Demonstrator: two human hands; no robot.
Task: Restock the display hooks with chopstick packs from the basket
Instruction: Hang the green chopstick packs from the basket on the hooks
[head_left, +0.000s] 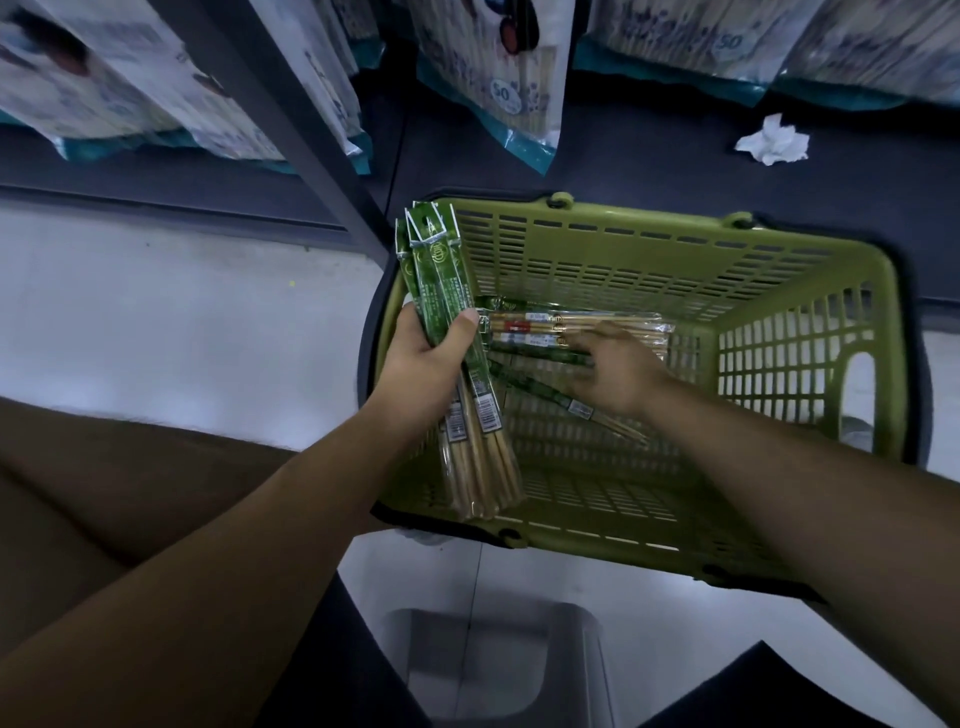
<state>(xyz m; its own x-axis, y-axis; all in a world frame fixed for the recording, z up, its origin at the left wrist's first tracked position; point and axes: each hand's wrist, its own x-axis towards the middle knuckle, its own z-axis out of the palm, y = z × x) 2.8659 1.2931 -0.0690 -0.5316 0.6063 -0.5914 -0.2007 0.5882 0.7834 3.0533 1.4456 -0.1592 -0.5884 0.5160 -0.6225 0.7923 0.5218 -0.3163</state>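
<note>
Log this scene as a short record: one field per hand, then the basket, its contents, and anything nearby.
left hand: grips a bundle of green chopstick packs over the basket's left side
right hand: reaches into the basket, fingers stretched over the loose packs; slightly blurred
basket: green slotted plastic, standing on the floor by the shelf base
contents: loose chopstick packs lying flat, some green, some clear with red and blue labels
nearby: crumpled tissue on the dark shelf base; hanging bags above
</note>
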